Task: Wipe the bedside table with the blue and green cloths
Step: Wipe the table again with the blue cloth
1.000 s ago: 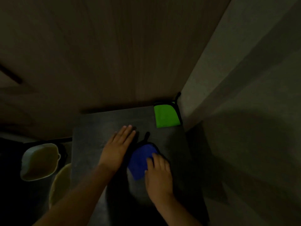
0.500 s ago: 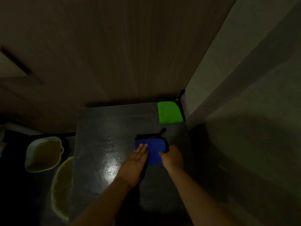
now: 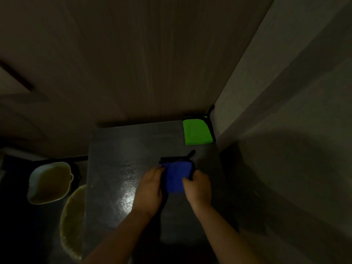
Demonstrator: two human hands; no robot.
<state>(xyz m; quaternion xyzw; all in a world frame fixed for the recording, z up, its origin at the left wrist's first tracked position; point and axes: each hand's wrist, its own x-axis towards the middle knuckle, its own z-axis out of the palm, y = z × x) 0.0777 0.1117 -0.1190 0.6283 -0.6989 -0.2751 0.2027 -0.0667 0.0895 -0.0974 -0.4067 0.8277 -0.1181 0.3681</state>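
Note:
The room is dim. A folded blue cloth with a black edge and loop lies on the right half of the dark bedside table. My left hand grips the cloth's left edge and my right hand grips its right edge, fingers curled over it. A folded green cloth with black trim lies flat in the table's far right corner, apart from both hands.
A wooden panel rises behind the table and a pale wall runs along its right side. Left of the table, lower down, stand a white tub and a round basin, both holding yellowish liquid.
The blue cloth went from spread askew under my flat hands to a squared fold farther back on the table. Both hands have closed on its two side edges.

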